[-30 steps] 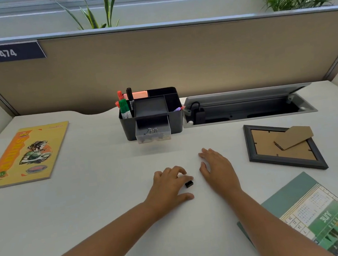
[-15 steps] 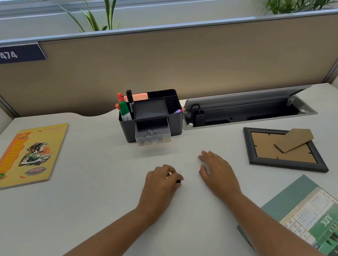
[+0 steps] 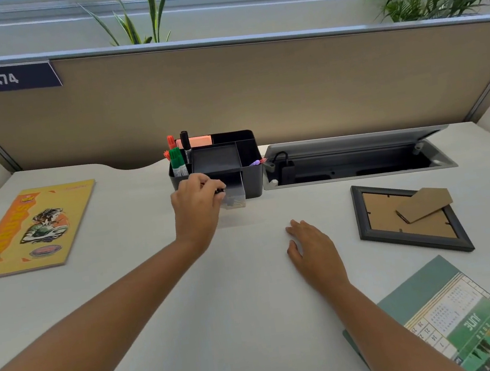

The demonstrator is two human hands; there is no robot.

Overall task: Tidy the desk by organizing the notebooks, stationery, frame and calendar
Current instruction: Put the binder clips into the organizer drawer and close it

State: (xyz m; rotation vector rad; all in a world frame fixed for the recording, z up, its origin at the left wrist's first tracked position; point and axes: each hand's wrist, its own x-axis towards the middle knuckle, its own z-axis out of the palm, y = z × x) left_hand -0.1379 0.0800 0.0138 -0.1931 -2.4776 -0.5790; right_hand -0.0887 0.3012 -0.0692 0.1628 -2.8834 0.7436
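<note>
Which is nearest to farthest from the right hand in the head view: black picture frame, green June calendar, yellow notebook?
From the right hand, flat on the desk:
1. Black picture frame, lying face down just to its right.
2. Green June calendar, at the near right, beside the forearm.
3. Yellow notebook, far across at the left edge.

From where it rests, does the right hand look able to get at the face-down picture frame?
Probably yes. The right hand lies flat and empty on the desk, with only bare surface between it and the picture frame to its right. The left hand is busy at the organizer's drawer.
</note>
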